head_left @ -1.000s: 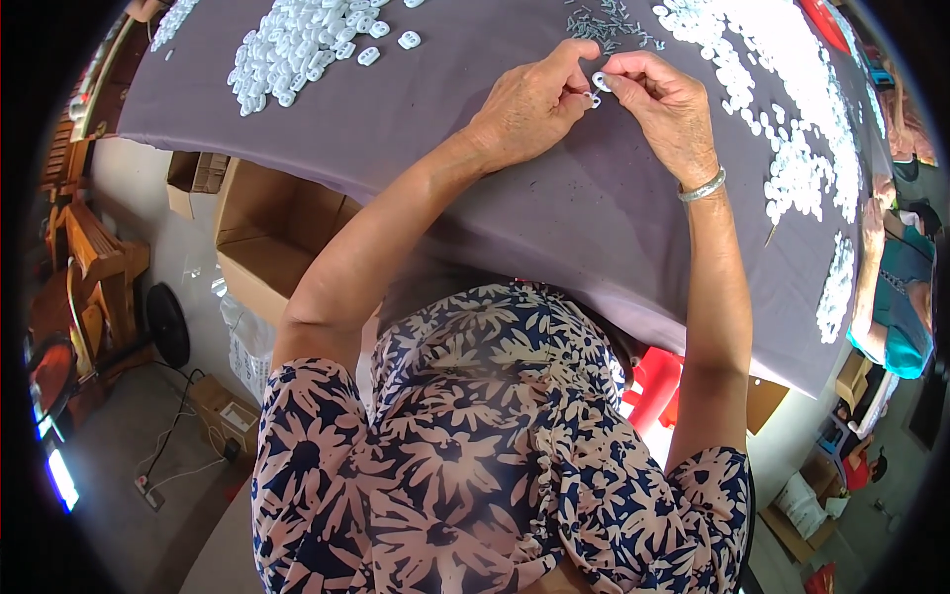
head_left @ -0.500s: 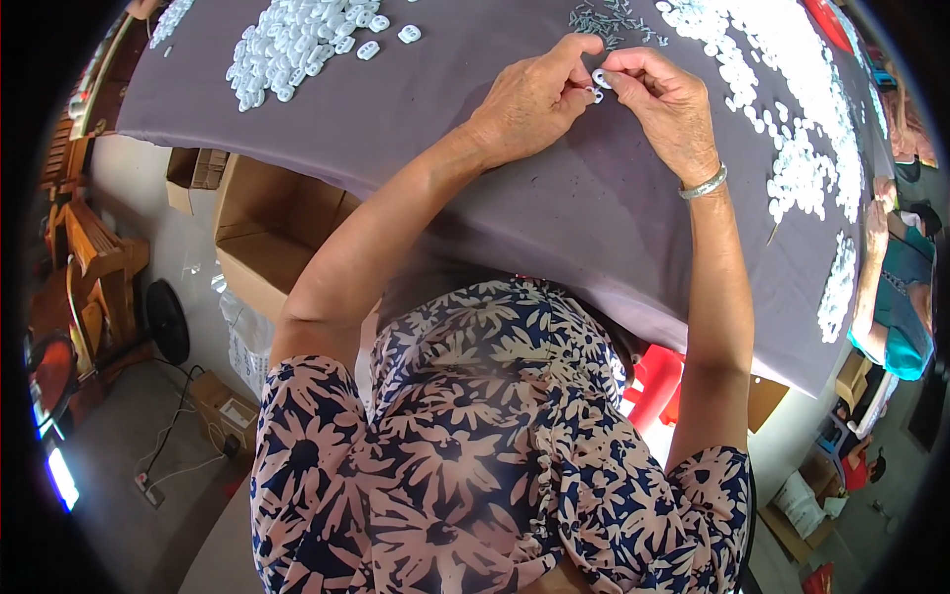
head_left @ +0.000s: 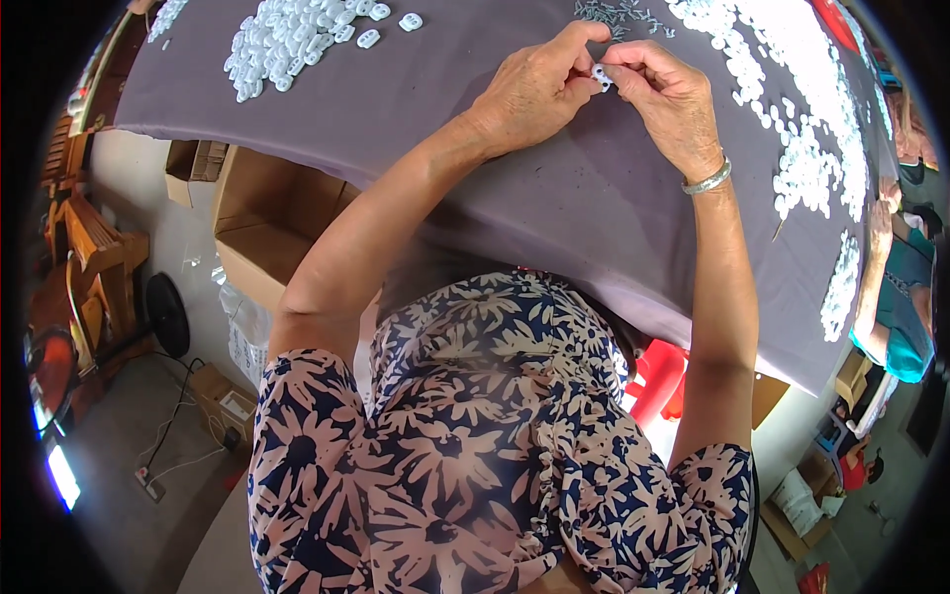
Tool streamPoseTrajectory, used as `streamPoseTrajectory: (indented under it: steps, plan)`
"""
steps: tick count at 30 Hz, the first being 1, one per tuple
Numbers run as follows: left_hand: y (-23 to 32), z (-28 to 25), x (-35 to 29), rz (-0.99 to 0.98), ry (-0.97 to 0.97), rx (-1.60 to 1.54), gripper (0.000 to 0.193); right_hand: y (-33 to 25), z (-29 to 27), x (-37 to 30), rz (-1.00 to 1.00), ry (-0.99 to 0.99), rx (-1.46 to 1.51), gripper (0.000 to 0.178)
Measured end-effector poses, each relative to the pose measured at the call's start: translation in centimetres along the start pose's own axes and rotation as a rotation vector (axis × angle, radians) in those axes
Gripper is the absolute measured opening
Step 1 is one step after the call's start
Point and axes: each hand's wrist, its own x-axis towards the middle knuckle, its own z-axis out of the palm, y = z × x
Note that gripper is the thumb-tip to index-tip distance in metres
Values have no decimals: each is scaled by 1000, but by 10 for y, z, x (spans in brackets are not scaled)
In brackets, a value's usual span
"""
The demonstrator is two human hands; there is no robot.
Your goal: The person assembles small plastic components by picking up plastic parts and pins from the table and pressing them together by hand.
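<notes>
**Wearer: clothing and accessories**

Short-sleeved floral top [head_left: 475, 445]: dark navy ground, dense print of pale pink daisy-like flowers with dark centres. Thin fabric, gathered and wrinkled down the front. Sleeves end just above the elbows, left hem [head_left: 307, 361], right hem [head_left: 717, 465]. Forearms bare below that. Thin silver metal bangle [head_left: 707, 180] sits at the right wrist. Left wrist bare. No gloves on the hands, left [head_left: 539, 89], right [head_left: 668, 94]; no rings seen.

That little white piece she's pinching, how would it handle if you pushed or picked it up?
Probably light and stiff: the white piece keeps its shape pinched between the left hand and right hand. Likely slides, not rolls; similar pieces lie flat on the cloth. Perhaps fiddly.
</notes>
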Motion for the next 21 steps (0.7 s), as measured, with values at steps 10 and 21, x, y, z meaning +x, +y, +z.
streamPoseTrajectory:
  steps: [10, 21]
  plan:
    - [2, -6, 1, -60, -32, -65, 44, 1, 4, -4, 88, -26, 188, 8]
    - [0, -10, 3, -99, -54, -142, 43, 3, 5, -6, -42, -78, 119, 23]
